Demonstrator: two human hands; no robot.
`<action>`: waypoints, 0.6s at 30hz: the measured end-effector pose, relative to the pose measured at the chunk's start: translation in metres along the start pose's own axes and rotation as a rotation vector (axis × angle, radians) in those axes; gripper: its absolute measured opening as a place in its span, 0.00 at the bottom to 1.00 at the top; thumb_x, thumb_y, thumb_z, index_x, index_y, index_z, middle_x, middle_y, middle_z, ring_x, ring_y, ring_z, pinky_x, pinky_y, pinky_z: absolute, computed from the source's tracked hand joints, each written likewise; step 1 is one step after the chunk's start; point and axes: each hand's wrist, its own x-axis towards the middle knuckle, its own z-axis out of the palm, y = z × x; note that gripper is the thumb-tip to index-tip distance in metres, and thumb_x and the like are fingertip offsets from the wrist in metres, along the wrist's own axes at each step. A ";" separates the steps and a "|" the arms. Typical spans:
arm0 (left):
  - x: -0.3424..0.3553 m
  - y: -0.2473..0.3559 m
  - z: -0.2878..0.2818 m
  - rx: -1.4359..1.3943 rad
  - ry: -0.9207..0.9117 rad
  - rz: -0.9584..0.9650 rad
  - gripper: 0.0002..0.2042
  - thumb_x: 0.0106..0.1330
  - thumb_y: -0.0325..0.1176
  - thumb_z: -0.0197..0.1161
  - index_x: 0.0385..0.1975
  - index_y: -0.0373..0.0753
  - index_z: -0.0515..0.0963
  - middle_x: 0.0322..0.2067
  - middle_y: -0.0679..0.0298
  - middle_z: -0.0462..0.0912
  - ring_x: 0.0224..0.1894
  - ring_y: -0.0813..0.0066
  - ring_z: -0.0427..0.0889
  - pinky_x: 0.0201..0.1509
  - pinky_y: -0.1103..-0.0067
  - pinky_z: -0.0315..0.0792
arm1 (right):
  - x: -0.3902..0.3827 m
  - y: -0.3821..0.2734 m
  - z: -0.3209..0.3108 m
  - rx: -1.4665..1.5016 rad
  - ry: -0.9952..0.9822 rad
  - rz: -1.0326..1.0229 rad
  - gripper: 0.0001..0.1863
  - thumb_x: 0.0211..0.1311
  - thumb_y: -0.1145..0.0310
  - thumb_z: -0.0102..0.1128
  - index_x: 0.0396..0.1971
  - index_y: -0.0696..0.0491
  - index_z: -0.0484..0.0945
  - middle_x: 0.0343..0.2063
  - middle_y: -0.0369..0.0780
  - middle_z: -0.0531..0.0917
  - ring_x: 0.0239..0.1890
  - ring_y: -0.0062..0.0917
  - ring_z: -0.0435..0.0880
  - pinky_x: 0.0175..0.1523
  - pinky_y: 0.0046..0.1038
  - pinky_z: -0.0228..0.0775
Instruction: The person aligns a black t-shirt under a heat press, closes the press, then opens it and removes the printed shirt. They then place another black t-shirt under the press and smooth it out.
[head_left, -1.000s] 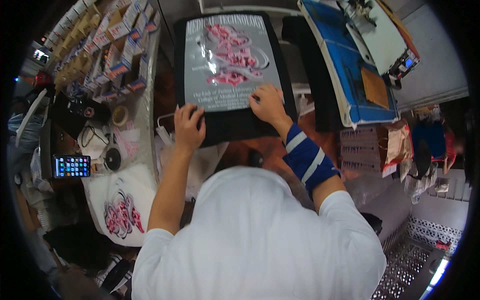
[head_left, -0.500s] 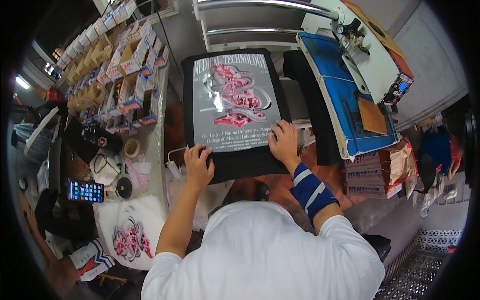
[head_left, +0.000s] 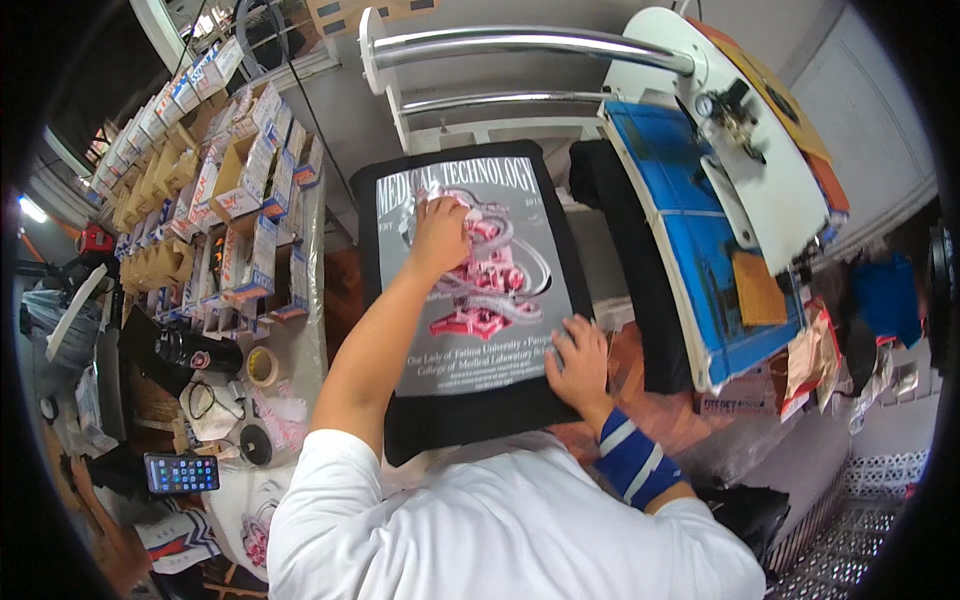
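Now my left hand (head_left: 438, 235) presses flat on the printed transfer sheet (head_left: 470, 285) over the black shirt (head_left: 455, 430) on the press platen, right hand (head_left: 578, 362) open, pinning its lower corner; smoothing likely remains before pressing.

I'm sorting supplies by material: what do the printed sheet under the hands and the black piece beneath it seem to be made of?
The printed sheet looks like glossy transfer film or paper: it catches glare and lies flat. The black piece beneath looks like matte fabric, probably a garment: soft edges, no shine. Both hands, left hand and right hand, press on the sheet.
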 end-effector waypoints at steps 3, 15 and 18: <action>0.039 -0.032 0.025 0.031 0.099 -0.030 0.12 0.60 0.30 0.63 0.43 0.38 0.82 0.47 0.57 0.78 0.57 0.56 0.73 0.67 0.55 0.61 | -0.006 -0.001 -0.001 0.022 -0.048 0.036 0.17 0.54 0.63 0.66 0.44 0.53 0.81 0.54 0.46 0.77 0.64 0.44 0.71 0.69 0.51 0.56; 0.076 -0.076 0.052 -0.006 0.099 0.046 0.07 0.62 0.29 0.63 0.38 0.38 0.80 0.54 0.52 0.79 0.61 0.49 0.74 0.70 0.52 0.60 | 0.003 0.005 0.002 0.036 -0.141 0.085 0.18 0.53 0.63 0.66 0.44 0.53 0.82 0.54 0.45 0.77 0.63 0.45 0.71 0.69 0.53 0.56; 0.076 -0.078 0.053 -0.090 0.058 0.002 0.07 0.62 0.29 0.62 0.39 0.38 0.78 0.58 0.50 0.77 0.64 0.46 0.71 0.72 0.50 0.57 | 0.004 0.006 0.002 0.035 -0.133 0.078 0.18 0.53 0.63 0.66 0.44 0.53 0.82 0.54 0.45 0.77 0.63 0.45 0.71 0.68 0.53 0.57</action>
